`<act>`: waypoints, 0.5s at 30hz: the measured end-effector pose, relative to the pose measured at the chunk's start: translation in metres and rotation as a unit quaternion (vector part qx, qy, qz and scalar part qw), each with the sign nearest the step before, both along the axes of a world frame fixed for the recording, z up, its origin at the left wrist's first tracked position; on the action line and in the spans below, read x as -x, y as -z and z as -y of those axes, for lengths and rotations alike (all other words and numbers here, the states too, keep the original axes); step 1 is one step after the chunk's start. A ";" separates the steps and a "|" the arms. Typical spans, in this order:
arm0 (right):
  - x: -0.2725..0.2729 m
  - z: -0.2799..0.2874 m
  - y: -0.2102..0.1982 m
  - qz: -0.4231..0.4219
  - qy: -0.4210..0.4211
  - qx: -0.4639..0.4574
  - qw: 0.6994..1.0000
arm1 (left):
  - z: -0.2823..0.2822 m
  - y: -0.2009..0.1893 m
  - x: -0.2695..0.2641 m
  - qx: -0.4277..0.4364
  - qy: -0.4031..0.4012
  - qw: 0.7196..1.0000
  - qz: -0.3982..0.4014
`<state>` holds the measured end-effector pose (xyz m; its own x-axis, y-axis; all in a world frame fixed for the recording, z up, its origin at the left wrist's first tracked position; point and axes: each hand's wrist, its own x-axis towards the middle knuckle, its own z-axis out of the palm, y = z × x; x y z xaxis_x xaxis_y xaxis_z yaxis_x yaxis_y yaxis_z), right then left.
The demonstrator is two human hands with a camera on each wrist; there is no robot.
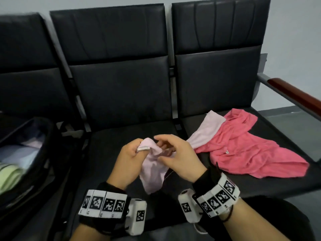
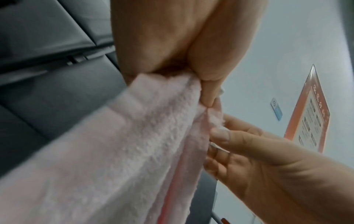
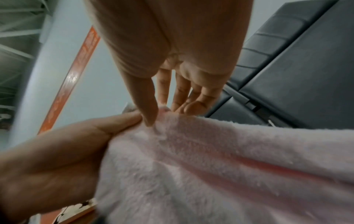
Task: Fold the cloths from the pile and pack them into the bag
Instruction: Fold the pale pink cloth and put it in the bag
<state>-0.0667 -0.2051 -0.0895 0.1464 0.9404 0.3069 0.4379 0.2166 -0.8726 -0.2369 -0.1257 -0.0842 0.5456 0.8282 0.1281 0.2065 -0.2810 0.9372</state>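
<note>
A pale pink cloth (image 1: 152,169) hangs above the middle seat, held by both hands at its top edge. My left hand (image 1: 140,146) grips one bunched corner, seen close in the left wrist view (image 2: 201,84) with the cloth (image 2: 114,151) draping below. My right hand (image 1: 163,152) pinches the edge beside it between thumb and fingers (image 3: 164,110); the cloth (image 3: 210,166) fills the lower part of that view. On the right seat lies the pile: a hot pink cloth (image 1: 243,146) and another pale pink cloth (image 1: 206,129). The open black bag (image 1: 50,150) stands on the left seat with folded cloths inside.
A row of black padded seats (image 1: 121,94) with metal dividers runs across the view. A wooden armrest (image 1: 295,96) borders the right seat. Grey wall behind, with an orange-framed notice (image 2: 310,113) on it.
</note>
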 end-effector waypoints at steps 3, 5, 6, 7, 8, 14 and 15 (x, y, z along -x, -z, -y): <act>0.033 -0.005 0.000 0.014 -0.018 -0.024 0.999 | 0.008 -0.003 0.036 -0.004 -0.012 1.000 0.016; 0.053 -0.009 0.001 0.018 -0.019 -0.039 0.999 | 0.013 -0.005 0.057 0.003 -0.010 1.000 0.025; 0.062 -0.011 0.002 0.012 -0.018 -0.041 0.999 | 0.015 -0.005 0.068 0.007 -0.012 1.000 0.026; 0.070 -0.013 0.003 0.004 -0.020 -0.039 0.999 | 0.017 -0.003 0.078 0.011 -0.020 1.000 0.022; 0.078 -0.015 0.003 -0.002 -0.022 -0.031 0.999 | 0.017 -0.002 0.087 0.017 -0.032 0.999 0.015; 0.112 -0.017 0.004 0.031 -0.052 0.005 0.998 | 0.021 0.010 0.120 -0.048 -0.087 0.995 -0.034; 0.116 -0.017 0.004 0.039 -0.057 0.009 0.998 | 0.023 0.010 0.122 -0.054 -0.080 0.995 -0.028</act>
<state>-0.1829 -0.1883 -0.0936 0.0151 0.9553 0.2953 0.4779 0.2526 -0.8413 -0.3590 -0.1483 -0.0943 0.4166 0.8882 0.1937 0.3080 -0.3384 0.8892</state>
